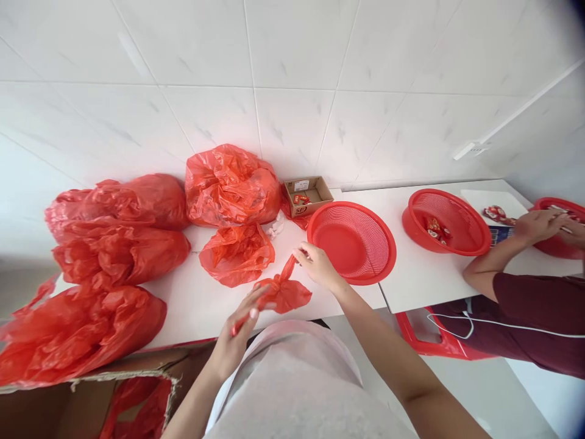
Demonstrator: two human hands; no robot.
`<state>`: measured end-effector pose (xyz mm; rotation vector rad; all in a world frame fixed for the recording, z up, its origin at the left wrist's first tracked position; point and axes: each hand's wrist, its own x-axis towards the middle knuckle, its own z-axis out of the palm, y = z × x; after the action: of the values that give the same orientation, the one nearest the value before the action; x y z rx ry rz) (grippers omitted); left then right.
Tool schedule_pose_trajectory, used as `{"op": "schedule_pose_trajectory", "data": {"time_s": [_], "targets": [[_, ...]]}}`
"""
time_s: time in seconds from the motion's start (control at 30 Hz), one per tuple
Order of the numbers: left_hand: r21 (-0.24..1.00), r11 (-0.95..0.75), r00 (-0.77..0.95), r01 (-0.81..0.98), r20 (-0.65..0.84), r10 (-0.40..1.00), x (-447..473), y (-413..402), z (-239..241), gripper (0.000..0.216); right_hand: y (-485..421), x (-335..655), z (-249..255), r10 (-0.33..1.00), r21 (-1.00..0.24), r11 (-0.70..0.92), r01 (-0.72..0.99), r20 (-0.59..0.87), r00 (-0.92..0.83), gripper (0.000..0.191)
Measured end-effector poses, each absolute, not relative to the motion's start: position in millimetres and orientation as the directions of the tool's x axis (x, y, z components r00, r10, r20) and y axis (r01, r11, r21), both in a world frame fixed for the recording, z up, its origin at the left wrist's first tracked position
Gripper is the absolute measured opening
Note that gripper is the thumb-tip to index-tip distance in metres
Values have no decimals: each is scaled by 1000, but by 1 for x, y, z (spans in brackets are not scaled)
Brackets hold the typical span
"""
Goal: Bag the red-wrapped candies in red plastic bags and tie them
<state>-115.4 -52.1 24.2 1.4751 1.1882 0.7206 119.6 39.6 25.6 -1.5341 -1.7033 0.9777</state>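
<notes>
A small red plastic bag [284, 295], gathered and twisted at its neck, lies on the white table before me. My right hand [316, 263] pinches the top of that neck, fingertips closed. At the bag's left side is my left hand [238, 332], slightly blurred, with its fingers stretched out toward the plastic. A bit of red shows between its thumb and fingers; whether it is held I cannot tell. Just beyond, an open red bag [237, 255] sits with its mouth spread. The red basket [351, 242] beside my right hand holds nothing visible.
Large filled red bags [233, 186] crowd the left and back. A small cardboard box [308, 196] with red packets stands by the wall. Another red basket [445, 221] contains wrapped pieces. A co-worker's hands [543, 225] are at the far right. A big carton [59, 408] is lower left.
</notes>
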Motion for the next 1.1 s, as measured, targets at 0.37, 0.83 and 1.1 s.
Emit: {"op": "schedule_pose_trajectory", "data": {"time_s": [0.37, 0.83, 1.1], "targets": [[942, 299, 378, 152, -335, 863, -80, -28, 31, 35, 18, 76, 77, 888, -911, 191, 366, 2, -459, 28], [967, 254, 95, 38, -256, 962, -94, -22, 14, 35, -14, 85, 56, 930, -964, -242, 113, -264, -255, 17], [969, -94, 233, 230, 39, 972, -105, -27, 16, 11, -36, 89, 26, 893, -929, -338, 151, -367, -262, 12]]}}
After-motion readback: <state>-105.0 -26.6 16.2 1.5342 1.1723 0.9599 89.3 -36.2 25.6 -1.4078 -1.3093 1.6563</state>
